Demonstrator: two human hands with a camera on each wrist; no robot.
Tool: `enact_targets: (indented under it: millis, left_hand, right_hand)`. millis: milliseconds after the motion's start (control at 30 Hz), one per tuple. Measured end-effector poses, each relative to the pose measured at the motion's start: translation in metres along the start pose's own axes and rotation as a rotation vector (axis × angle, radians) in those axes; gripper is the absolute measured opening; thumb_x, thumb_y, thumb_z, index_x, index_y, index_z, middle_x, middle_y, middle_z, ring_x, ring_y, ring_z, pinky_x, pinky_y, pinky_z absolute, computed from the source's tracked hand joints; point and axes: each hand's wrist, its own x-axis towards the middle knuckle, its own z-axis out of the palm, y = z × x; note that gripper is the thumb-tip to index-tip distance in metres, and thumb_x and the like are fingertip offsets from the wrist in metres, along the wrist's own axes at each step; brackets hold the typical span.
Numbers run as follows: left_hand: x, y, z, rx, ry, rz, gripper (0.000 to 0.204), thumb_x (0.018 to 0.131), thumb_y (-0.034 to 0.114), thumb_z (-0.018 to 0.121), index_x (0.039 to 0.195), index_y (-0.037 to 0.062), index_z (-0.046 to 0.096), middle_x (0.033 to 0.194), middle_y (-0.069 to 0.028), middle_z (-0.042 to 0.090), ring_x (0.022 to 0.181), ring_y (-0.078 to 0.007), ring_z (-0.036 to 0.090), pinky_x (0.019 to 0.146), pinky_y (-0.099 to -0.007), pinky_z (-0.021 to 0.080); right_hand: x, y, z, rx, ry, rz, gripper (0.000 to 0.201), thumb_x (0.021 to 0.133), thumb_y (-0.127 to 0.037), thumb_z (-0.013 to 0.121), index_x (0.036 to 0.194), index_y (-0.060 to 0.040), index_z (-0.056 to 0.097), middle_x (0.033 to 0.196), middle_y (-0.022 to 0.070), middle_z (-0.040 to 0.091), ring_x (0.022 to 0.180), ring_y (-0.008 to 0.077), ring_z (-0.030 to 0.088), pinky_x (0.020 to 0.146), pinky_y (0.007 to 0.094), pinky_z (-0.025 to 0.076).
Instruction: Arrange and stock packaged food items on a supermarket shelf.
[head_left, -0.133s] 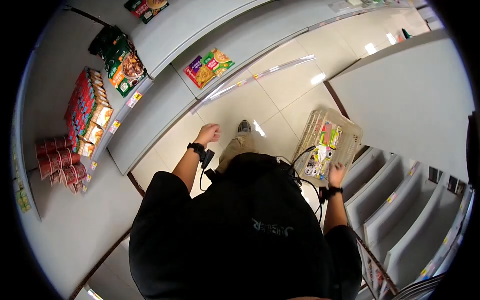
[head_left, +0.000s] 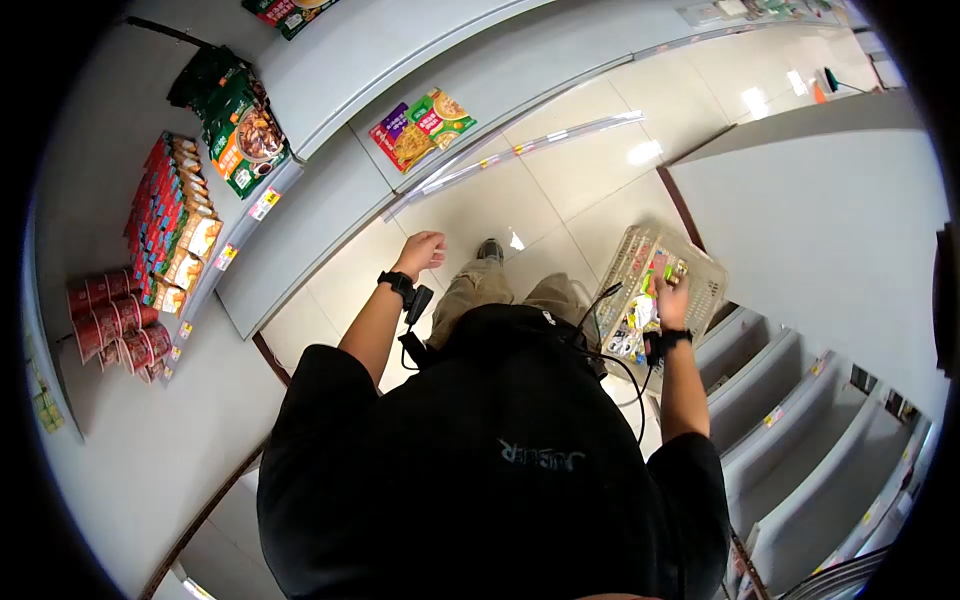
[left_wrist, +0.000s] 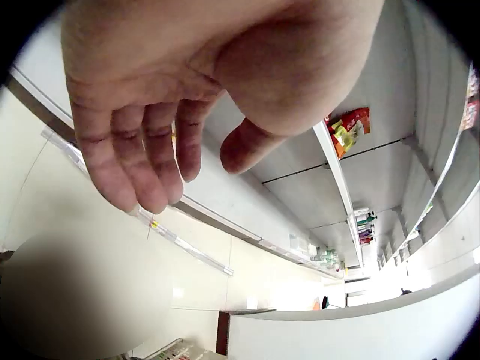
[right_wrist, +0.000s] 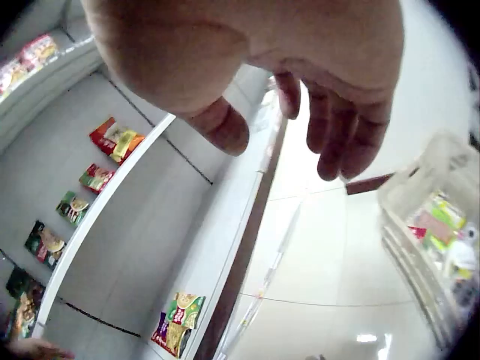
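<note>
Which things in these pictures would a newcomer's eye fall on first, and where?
Probably the black shirt, filling the lower middle of the head view. Next, the pale basket of bright packets to its right, then the red tubs grouped at the far left.

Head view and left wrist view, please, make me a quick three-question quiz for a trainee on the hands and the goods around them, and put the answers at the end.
1. Multiple choice: in the head view, what appears over the plastic basket?
A) the left hand
B) the right hand
C) neither hand

2. True or false: in the left wrist view, the left hand holds nothing between its thumb and fingers.

3. Fill in the blank: in the head view, the main colour of the stacked cups is ____.

Key: 1. B; 2. True; 3. red
</note>
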Motion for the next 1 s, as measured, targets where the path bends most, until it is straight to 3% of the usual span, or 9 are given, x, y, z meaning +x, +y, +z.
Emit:
enact_targets:
  millis: [33,100,233,367,567,833,900,933,1000]
  left_hand:
    - [-0.002,-0.019,0.016,-0.023,-0.014,-0.025,0.029,0.084,0.028,0.054,0.102,0.0054,0.055,0.086,-0.0037,0.058,0.068,-0.0131,0.056,0.061,-0.0256,0.048]
    - [0.021,0.005,0.024,-0.013,-0.005,-0.011,0.031,0.084,0.028,0.054,0.104,0.0049,0.055,0.089,-0.0044,0.059,0.071,-0.0134,0.057,0.063,-0.0262,0.048]
    - [0.06,0.035,0.041,-0.046,0.034,-0.029,0.031,0.086,0.029,0.053,0.107,0.0052,0.055,0.095,-0.0051,0.06,0.076,-0.0131,0.056,0.067,-0.0267,0.048]
    - [0.111,0.033,0.063,-0.099,0.127,-0.069,0.031,0.086,0.027,0.054,0.108,0.0047,0.056,0.094,-0.0053,0.061,0.076,-0.0132,0.057,0.068,-0.0265,0.048]
    - [0.21,-0.008,0.098,-0.195,0.164,-0.092,0.028,0.089,0.023,0.051,0.11,0.0044,0.056,0.094,-0.0051,0.061,0.078,-0.0133,0.058,0.071,-0.0272,0.049]
    - [0.349,-0.079,0.099,-0.236,0.199,0.086,0.024,0.089,0.018,0.051,0.108,0.0041,0.057,0.094,-0.0044,0.061,0.078,-0.0108,0.056,0.072,-0.024,0.046]
    - [0.374,-0.085,0.097,-0.243,0.208,0.138,0.025,0.089,0.018,0.051,0.109,0.0031,0.056,0.094,-0.0041,0.061,0.079,-0.0105,0.056,0.073,-0.0238,0.045]
    - [0.385,-0.083,0.097,-0.232,0.229,0.135,0.026,0.089,0.017,0.051,0.11,0.0023,0.055,0.094,-0.004,0.061,0.08,-0.0104,0.056,0.074,-0.0237,0.045]
    - [0.408,-0.09,0.09,-0.225,0.236,0.187,0.027,0.089,0.017,0.051,0.11,0.0024,0.055,0.095,-0.004,0.061,0.08,-0.0103,0.055,0.075,-0.0237,0.045]
  right_hand:
    - [0.009,0.006,-0.001,0.191,-0.073,-0.06,0.046,0.077,-0.016,0.065,0.112,0.0042,0.043,0.094,0.0137,0.061,0.087,0.0216,0.058,0.08,0.0304,0.045]
    - [0.082,0.002,0.035,-0.025,-0.17,-0.042,0.05,0.075,-0.019,0.066,0.114,0.0015,0.042,0.093,0.0143,0.06,0.086,0.0224,0.059,0.077,0.0325,0.046]
    - [0.15,-0.074,0.097,-0.108,-0.338,-0.011,0.051,0.074,-0.025,0.064,0.114,-0.002,0.043,0.099,0.0184,0.06,0.089,0.0301,0.059,0.079,0.0382,0.045]
    - [0.23,-0.079,0.189,-0.073,-0.58,-0.019,0.053,0.075,-0.026,0.063,0.116,-0.0005,0.042,0.095,0.0183,0.061,0.09,0.0304,0.058,0.077,0.0376,0.046]
    - [0.305,-0.046,0.329,-0.059,-0.746,0.14,0.055,0.075,-0.027,0.063,0.117,0.0027,0.044,0.099,0.0195,0.06,0.093,0.031,0.058,0.08,0.0374,0.045]
    - [0.371,0.043,0.503,-0.476,-0.847,-0.067,0.059,0.074,-0.034,0.061,0.118,0.0023,0.043,0.107,0.0229,0.057,0.102,0.0355,0.054,0.088,0.0392,0.043]
    - [0.389,0.055,0.542,-0.737,-0.937,-0.139,0.056,0.07,-0.031,0.065,0.113,0.0014,0.046,0.086,0.0166,0.061,0.071,0.0258,0.06,0.061,0.0355,0.048]
    - [0.396,0.052,0.553,-0.836,-0.958,-0.275,0.06,0.069,-0.032,0.065,0.115,0.0025,0.045,0.097,0.0218,0.06,0.085,0.0314,0.061,0.071,0.0383,0.05]
    - [0.419,0.058,0.589,-0.893,-0.928,-0.364,0.062,0.069,-0.033,0.064,0.116,0.0028,0.045,0.101,0.0232,0.059,0.091,0.0331,0.06,0.076,0.0389,0.049]
